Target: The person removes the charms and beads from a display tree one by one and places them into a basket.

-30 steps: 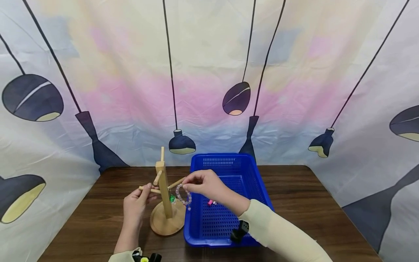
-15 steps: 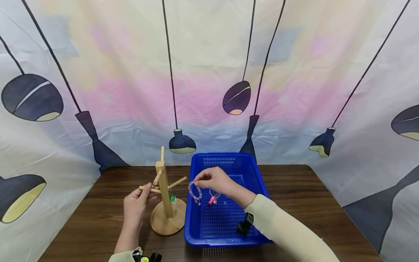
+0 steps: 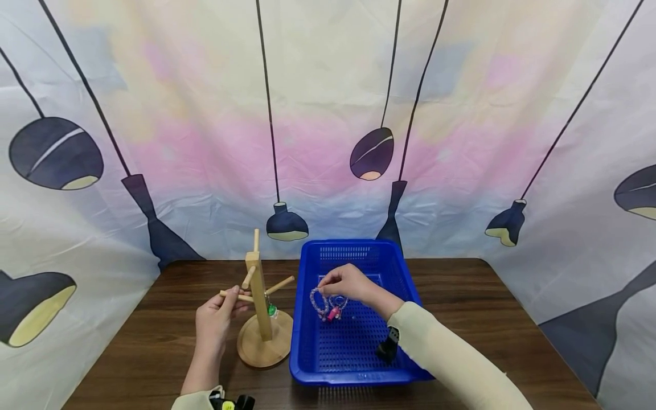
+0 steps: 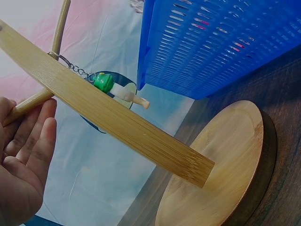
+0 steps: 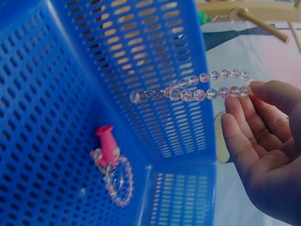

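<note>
Between thumb and fingertips my right hand (image 3: 348, 283) pinches a beaded bracelet (image 5: 200, 89) of clear and pale pink beads, hanging above the blue basket (image 3: 359, 378). My left hand (image 3: 214, 319) grips the left peg (image 4: 29, 104) of a wooden peg stand (image 3: 263, 319). A keychain with a green and white charm (image 4: 104, 83) hangs by its chain from another peg of that stand. Down in the basket lie a pink charm (image 5: 107, 145) and another beaded bracelet (image 5: 129, 188), touching each other.
The stand's round base (image 3: 251, 350) sits on the dark wood table (image 3: 471, 319), just left of the basket. A cloth backdrop (image 3: 328, 114) printed with hanging lamps rises behind the table.
My right hand has carried the bracelet rightward, away from the stand's right peg and over the basket. My left hand keeps its grip on the left peg.
</note>
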Available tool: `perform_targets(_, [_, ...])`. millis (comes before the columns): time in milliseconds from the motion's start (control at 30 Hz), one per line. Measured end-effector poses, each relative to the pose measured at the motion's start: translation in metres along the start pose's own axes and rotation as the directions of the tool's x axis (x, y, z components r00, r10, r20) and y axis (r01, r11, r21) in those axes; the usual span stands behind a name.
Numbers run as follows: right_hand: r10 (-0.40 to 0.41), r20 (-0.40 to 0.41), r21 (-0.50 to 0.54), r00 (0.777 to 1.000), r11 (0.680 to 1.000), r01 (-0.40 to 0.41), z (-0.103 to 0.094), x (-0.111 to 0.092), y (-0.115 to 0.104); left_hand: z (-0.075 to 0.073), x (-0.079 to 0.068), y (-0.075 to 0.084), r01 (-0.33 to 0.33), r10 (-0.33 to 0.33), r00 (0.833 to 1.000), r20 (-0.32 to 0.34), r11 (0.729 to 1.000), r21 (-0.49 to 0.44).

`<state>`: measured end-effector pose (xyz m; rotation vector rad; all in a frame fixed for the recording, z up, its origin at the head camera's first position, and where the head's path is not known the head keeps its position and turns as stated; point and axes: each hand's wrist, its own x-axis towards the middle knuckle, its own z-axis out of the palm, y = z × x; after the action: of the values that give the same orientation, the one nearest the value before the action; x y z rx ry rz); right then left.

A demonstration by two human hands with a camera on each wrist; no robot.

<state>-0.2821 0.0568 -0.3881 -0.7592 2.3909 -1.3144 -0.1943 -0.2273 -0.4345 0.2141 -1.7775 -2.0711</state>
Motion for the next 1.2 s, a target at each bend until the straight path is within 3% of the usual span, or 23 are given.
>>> perform_targets(200, [0.047,0.017,-0.013,0.999,0.999,-0.047,-0.001,0.003,0.013,0.001,0.000,0.006,0.096,-0.096,0.995,-0.024,0.995,0.038])
perform_targets(700, [0.097,0.058,-0.033,0.994,0.995,-0.095,0.009,0.004,0.029,0.002,-0.001,0.007,0.091,-0.090,0.996,-0.030,0.995,0.048])
perform_targets(1200, [0.132,0.043,-0.019,0.990,0.991,-0.131,0.011,0.004,0.036,0.002,0.000,0.007,0.091,-0.089,0.996,-0.029,0.995,0.052])
